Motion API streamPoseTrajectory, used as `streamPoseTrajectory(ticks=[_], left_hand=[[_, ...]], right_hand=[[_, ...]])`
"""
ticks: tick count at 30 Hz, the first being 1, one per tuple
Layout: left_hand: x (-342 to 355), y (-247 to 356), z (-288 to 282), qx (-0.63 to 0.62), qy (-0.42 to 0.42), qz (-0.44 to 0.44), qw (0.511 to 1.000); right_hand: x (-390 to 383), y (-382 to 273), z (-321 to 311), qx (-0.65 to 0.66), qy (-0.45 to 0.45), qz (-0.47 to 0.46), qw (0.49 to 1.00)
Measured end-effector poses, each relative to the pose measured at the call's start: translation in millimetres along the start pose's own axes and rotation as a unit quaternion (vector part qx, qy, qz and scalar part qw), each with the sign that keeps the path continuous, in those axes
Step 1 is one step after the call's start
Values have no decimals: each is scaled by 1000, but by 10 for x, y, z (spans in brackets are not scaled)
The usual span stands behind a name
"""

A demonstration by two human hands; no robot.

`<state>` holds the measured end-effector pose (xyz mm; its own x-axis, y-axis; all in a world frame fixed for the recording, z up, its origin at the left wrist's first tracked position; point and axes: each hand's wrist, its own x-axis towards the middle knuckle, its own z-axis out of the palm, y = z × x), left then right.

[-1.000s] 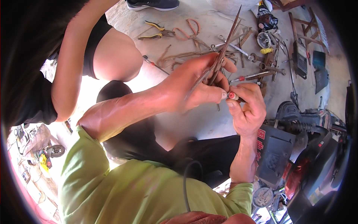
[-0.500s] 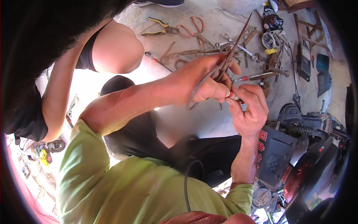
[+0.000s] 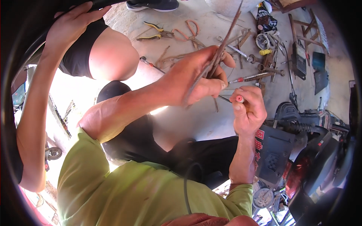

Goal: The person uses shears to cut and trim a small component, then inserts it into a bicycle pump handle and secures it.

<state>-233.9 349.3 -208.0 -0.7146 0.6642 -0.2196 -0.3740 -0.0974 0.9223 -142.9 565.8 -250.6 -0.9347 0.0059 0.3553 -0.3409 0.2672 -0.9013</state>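
My left hand (image 3: 196, 73) is wrapped round a pair of old dark scissors (image 3: 226, 37). Their long, narrow blades point up and away past my fingers, and a handle loop shows blurred by the wrist. To the right, my right hand (image 3: 252, 113) pinches a small cylindrical piece (image 3: 239, 99) with a red and whitish end between thumb and fingers. Its red tip faces up. A thin dark cable (image 3: 224, 98) runs from the right fingers toward the left hand. The two hands are a little apart, and my fingers hide most of the small piece.
Yellow-and-black pliers (image 3: 160, 33) and orange-handled scissors (image 3: 193, 35) lie on the floor beyond my hands, with several wrenches (image 3: 241, 52) and a red-handled screwdriver (image 3: 236, 80). Another person's knee (image 3: 113, 54) and hand (image 3: 69, 28) are at left. A vehicle's grey panel (image 3: 274, 152) stands at right.
My right hand has drawn away from the left with the small red-ended piece, which now points up. The other person's arm has shifted, bringing a hand into view at upper left.
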Motion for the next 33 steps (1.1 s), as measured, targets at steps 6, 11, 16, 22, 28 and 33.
streamPoseTrajectory(ticks=[6, 11, 16, 22, 28, 33], left_hand=[[-83, 48, 20, 48, 2, -8, 999], [-101, 3, -47, 341, 10, 137, 930], [-92, -40, 14, 511, 29, 254, 821], [-37, -150, 48, 541, 49, 293, 786], [-30, -133, 55, 546, 52, 298, 781], [-62, -92, 63, 546, 53, 291, 784]], right_hand=[[-19, -67, -57, 78, 41, 23, 996], [10, 9, -142, 56, 40, -4, 998], [47, -35, -169, 70, 51, 7, 996], [15, -19, -140, 108, 44, 24, 993], [10, 1, -186, 115, 27, 22, 993], [-22, -17, -186, 113, 20, 38, 993]])
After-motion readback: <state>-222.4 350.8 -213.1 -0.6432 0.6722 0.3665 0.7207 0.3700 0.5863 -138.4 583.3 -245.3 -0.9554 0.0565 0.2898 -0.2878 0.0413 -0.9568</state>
